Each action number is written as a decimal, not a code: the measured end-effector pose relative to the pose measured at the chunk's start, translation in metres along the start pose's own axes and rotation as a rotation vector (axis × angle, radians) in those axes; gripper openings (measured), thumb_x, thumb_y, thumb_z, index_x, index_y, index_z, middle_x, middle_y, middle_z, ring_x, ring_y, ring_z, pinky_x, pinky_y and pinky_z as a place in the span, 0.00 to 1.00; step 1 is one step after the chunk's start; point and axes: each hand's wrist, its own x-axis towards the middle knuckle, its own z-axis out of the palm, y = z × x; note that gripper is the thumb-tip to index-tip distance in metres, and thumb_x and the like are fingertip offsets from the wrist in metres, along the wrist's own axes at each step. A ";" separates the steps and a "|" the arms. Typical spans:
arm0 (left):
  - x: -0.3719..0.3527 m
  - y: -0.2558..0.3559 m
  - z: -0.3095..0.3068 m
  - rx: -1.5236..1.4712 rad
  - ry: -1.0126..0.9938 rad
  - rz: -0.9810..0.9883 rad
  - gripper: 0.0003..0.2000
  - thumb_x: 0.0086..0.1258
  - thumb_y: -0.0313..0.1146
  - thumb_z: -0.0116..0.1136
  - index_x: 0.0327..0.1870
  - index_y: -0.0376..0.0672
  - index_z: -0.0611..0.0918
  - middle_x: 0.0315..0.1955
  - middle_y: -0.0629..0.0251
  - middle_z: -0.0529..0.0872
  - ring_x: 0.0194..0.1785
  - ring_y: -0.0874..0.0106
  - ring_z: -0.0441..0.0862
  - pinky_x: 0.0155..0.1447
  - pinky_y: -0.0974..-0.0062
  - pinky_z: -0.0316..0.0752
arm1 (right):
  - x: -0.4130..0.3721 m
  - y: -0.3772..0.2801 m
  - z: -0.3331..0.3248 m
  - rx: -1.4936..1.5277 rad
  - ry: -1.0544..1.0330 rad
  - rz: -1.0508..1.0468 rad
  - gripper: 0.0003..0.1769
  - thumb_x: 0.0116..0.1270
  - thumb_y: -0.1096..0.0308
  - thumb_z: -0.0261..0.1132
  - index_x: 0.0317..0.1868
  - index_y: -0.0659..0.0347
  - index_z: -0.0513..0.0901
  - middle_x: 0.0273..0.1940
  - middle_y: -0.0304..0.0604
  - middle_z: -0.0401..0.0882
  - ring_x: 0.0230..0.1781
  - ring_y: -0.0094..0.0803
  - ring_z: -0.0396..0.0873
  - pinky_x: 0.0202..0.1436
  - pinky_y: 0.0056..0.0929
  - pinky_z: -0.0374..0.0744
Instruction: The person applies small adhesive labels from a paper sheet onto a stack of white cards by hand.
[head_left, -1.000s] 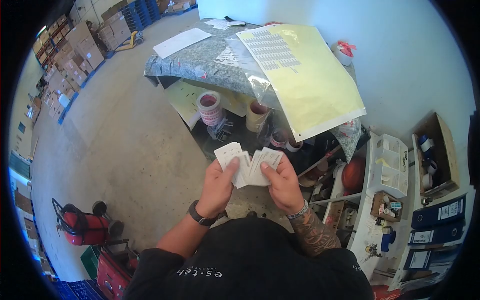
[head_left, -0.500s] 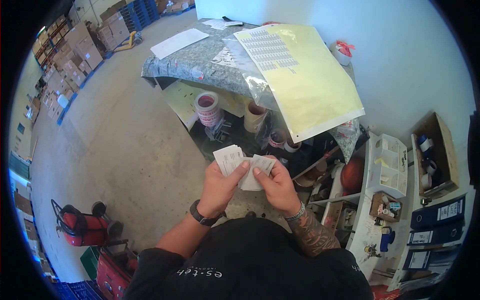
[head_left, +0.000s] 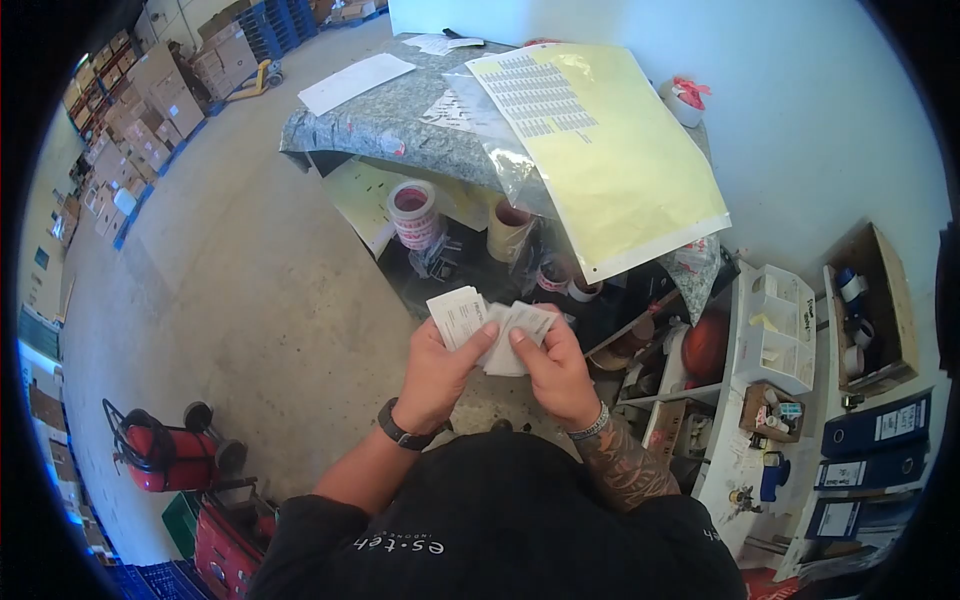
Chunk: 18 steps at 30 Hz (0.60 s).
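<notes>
In front of my chest, my left hand [head_left: 440,368] grips a stack of small white printed labels [head_left: 457,311], its thumb pressed on top. My right hand [head_left: 562,368] pinches another stack of printed labels [head_left: 528,322], thumb over the upper face. The two stacks meet and overlap between my thumbs. Small print shows on the labels, too small to read. Beyond my hands, rolls of printed tape [head_left: 413,213] and a brown tape roll [head_left: 508,232] stand on the shelf under the table.
A grey-patterned table [head_left: 400,130] carries a large yellow sheet [head_left: 620,160] and white papers [head_left: 356,84]. At right are a white divided holder [head_left: 776,330], a cardboard box [head_left: 885,320] and blue binders [head_left: 876,427]. A red wheeled tank [head_left: 170,455] stands at left.
The labels in my right hand have shifted slightly and fanned outward to the right. My left hand stays nearly in place.
</notes>
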 end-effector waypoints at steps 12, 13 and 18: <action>0.001 -0.004 0.001 -0.036 0.002 -0.052 0.15 0.84 0.37 0.51 0.59 0.35 0.80 0.50 0.61 0.89 0.50 0.74 0.87 0.54 0.73 0.82 | 0.000 -0.003 -0.002 -0.100 -0.004 0.040 0.14 0.81 0.74 0.56 0.62 0.63 0.69 0.55 0.42 0.81 0.57 0.28 0.81 0.62 0.31 0.80; 0.001 -0.002 0.002 -0.102 0.024 -0.125 0.14 0.84 0.37 0.52 0.58 0.36 0.80 0.49 0.62 0.89 0.49 0.74 0.87 0.53 0.74 0.82 | 0.002 0.001 -0.001 -0.100 -0.005 0.039 0.14 0.81 0.74 0.56 0.62 0.63 0.69 0.55 0.42 0.81 0.57 0.28 0.81 0.62 0.31 0.80; 0.006 0.002 0.001 -0.273 0.027 -0.058 0.13 0.83 0.37 0.56 0.56 0.37 0.82 0.46 0.67 0.89 0.46 0.78 0.86 0.51 0.76 0.82 | 0.004 -0.006 -0.010 0.187 0.077 0.041 0.14 0.80 0.71 0.58 0.61 0.63 0.69 0.54 0.39 0.80 0.54 0.22 0.79 0.58 0.26 0.79</action>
